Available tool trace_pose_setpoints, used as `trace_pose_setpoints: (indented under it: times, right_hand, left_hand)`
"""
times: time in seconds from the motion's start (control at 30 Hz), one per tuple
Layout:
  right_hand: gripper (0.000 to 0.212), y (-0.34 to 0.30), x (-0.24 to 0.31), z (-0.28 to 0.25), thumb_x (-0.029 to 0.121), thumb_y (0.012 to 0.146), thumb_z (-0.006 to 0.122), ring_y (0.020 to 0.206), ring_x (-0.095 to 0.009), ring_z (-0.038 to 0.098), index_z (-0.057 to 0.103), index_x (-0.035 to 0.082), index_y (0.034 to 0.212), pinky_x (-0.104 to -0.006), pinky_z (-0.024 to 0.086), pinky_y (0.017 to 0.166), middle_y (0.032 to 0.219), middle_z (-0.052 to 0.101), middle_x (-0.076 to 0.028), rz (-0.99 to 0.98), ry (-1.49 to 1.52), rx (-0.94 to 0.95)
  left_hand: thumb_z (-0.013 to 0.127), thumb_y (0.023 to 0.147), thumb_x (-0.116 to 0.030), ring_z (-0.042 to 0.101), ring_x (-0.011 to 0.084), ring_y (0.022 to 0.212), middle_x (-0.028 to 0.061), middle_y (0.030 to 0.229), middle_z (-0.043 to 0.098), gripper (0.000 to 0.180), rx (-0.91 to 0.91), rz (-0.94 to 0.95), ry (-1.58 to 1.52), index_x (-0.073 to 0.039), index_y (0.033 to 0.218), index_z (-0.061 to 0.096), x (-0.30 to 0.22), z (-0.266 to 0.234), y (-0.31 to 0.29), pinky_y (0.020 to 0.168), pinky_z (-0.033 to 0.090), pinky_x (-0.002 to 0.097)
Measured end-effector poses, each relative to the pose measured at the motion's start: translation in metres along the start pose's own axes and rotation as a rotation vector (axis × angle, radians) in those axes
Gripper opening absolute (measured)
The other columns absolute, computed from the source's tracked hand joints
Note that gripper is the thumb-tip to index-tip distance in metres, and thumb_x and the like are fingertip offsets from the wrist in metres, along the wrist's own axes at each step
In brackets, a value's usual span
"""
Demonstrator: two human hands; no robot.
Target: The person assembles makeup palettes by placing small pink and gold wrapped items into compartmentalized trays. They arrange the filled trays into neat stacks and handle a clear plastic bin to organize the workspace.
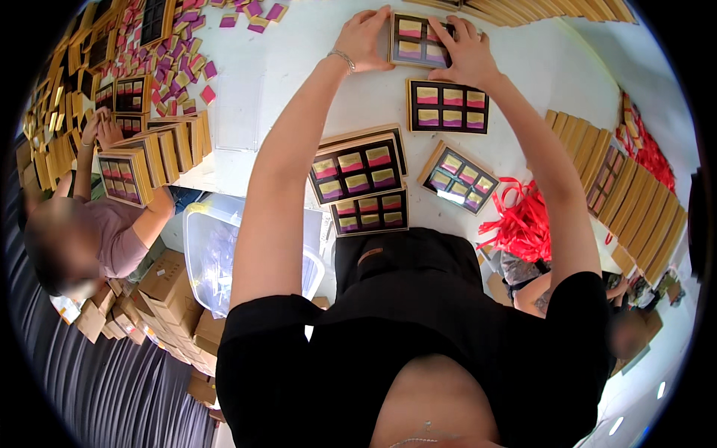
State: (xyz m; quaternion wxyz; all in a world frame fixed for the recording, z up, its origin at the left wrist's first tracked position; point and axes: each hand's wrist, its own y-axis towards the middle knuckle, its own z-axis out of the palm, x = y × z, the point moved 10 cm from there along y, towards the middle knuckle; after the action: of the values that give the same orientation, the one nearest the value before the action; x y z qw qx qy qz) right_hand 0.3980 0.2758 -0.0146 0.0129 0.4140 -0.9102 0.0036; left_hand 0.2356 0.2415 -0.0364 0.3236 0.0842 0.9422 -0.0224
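Far out over the white table, my left hand [361, 42] grips the left edge of a shallow framed box [410, 51], thumb and fingertips at its side. My right hand [466, 54] holds the same box from the right, fingers curled over its edge and partly covering its compartments. Small pink, purple and gold blocks sit in the dark tray. Just nearer lies a similar filled box [448, 106]. Closer to me, more filled boxes [354, 170] overlap in a pile on the left. A tilted box [458, 178] with a shiny, glare-catching surface lies to their right.
A heap of red ribbons [520, 218] is by my right forearm. Rows of boxes [627, 196] stand along the right. Loose coloured blocks [175, 71] spread at far left, beside a co-worker's hands [104, 128] and stacked boxes [160, 153]. A clear plastic bin [200, 243] stands below.
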Motion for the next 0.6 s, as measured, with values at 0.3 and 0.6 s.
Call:
trace_pose_setpoints:
  times: [0.3,0.6]
  right_hand:
    - [0.109,0.004,0.011,0.004,0.070,0.066,0.069,0.131,-0.036,0.036,0.020,0.026,0.152,-0.0629,0.034,0.096,0.144,0.034,-0.017,-0.002,-0.119,0.039]
    - [0.113,-0.004,0.011,0.005,0.067,0.064,0.072,0.131,-0.035,0.036,0.015,0.027,0.153,-0.0653,0.035,0.094,0.144,0.033,-0.015,-0.003,-0.116,-0.039]
  left_hand:
    - [0.086,0.054,-0.032,0.035,0.0310,0.134,0.0061,0.141,0.047,0.113,-0.012,-0.025,0.021,-0.014,0.147,0.026,0.004,0.001,-0.003,0.112,0.034,0.0398]
    - [0.086,0.054,-0.032,0.035,0.0314,0.134,0.0056,0.142,0.046,0.110,0.012,-0.044,0.007,-0.019,0.147,0.029,-0.001,0.001,0.000,0.111,0.032,0.0420]
